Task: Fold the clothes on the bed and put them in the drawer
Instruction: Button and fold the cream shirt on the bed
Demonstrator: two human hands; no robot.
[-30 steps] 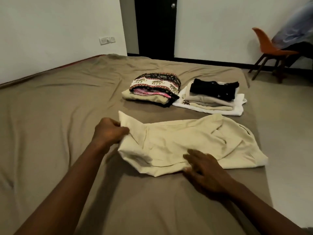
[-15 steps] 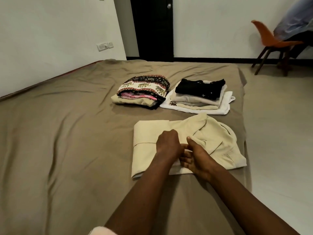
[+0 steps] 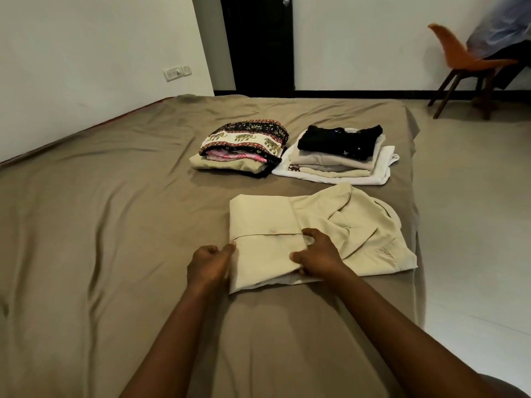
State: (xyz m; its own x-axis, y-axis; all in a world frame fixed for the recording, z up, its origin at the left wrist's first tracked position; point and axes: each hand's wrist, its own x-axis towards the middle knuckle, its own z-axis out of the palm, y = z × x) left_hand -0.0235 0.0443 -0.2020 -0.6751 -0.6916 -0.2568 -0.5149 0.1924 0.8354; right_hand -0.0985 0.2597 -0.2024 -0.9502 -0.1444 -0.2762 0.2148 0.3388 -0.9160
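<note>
Folding is midway on the pale cream woven shirt (image 3: 287, 225), which lies on the near right part of the bed with the brown sheet (image 3: 100, 225), close to its right edge. A second ago the shirt lay spread wide, its left end lifted. Now that end is laid over into a flat rectangular panel, while the right half is loose and rumpled, with the collar showing.

The hands, bunched together at the middle half a second ago, have parted to flank the panel. The left hand (image 3: 211, 265) sits at the panel's left edge, its fingers curled and its thumb on the cloth in what looks like a pinch of that edge. The right hand (image 3: 319, 255) is on the panel's right side, thumb on top and fingers curved around the layered cloth near the front hem, gripping it.

This reads as one fold done and being squared up. The loose right half probably has to come over next, before the shirt can join the others.

Behind it are two finished stacks, side by side and just apart: a stack topped with dark elephant-print fabric (image 3: 244, 145) and a stack topped with a black garment on white cloth (image 3: 339, 150). Further off stand a dark door (image 3: 258, 44) and an orange chair with wooden legs (image 3: 465, 58). No drawer is in view, so stowing is still ahead.
</note>
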